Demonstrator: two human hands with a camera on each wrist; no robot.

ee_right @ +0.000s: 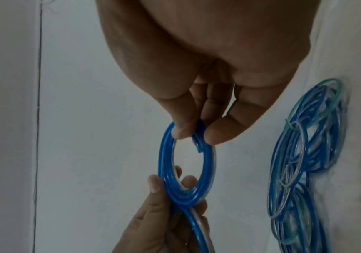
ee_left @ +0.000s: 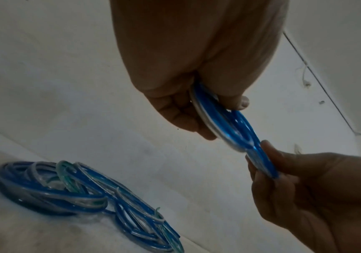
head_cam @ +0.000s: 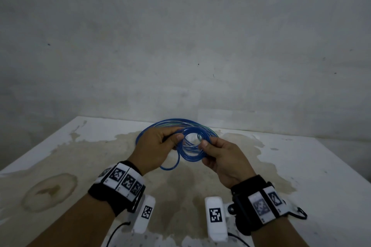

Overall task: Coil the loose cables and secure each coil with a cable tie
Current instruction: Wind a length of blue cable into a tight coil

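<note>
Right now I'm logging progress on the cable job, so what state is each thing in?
blue cable coil: wound into a small ring, held in the air between both hands, no tie visible on it.
left hand: fingers curled round one side of the coil.
right hand: pinches the opposite side.
pile of blue and clear cables: lying in loops on the table.
table: white, stained.
</note>
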